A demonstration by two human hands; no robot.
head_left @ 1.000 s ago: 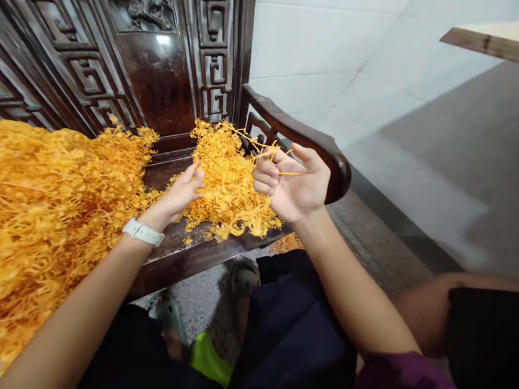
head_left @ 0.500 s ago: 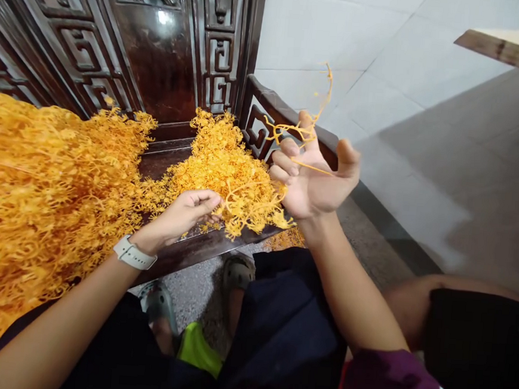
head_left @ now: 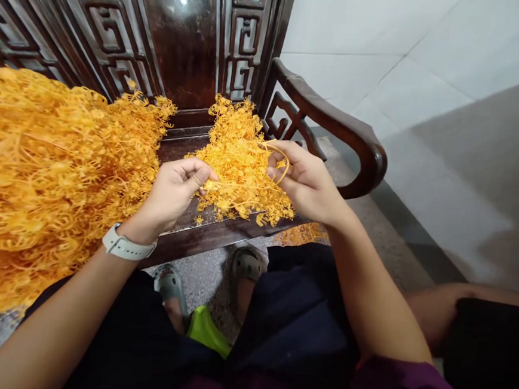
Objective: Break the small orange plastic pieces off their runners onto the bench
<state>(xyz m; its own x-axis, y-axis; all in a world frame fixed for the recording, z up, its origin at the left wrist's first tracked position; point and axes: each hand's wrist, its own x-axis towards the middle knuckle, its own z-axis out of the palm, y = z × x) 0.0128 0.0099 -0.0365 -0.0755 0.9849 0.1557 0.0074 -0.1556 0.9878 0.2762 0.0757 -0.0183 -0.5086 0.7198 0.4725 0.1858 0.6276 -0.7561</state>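
My left hand [head_left: 176, 191], with a pale watch strap at the wrist, is closed in a pinch at the near left side of a small heap of yellow plastic sprigs [head_left: 235, 156]. A thin yellow stem [head_left: 246, 185] runs rightward from its fingertips. My right hand [head_left: 306, 177] is at the heap's right side, its fingers curled round a bent yellow stem [head_left: 284, 159] that loops in front of them. Its fingertips are partly hidden, and both stems blend into the heap behind.
A much larger pile of yellow sprigs [head_left: 53, 184] fills the left side of the dark carved wooden bench [head_left: 197, 243]. The bench's curved armrest [head_left: 362, 148] stands beyond my right hand. Yellow bits [head_left: 303, 234] lie on the floor. Another person's leg [head_left: 439, 310] is at the right.
My right hand has come down and left from above the armrest, its spread fingers now curled. My left hand has risen slightly, and both now face each other over the small heap.
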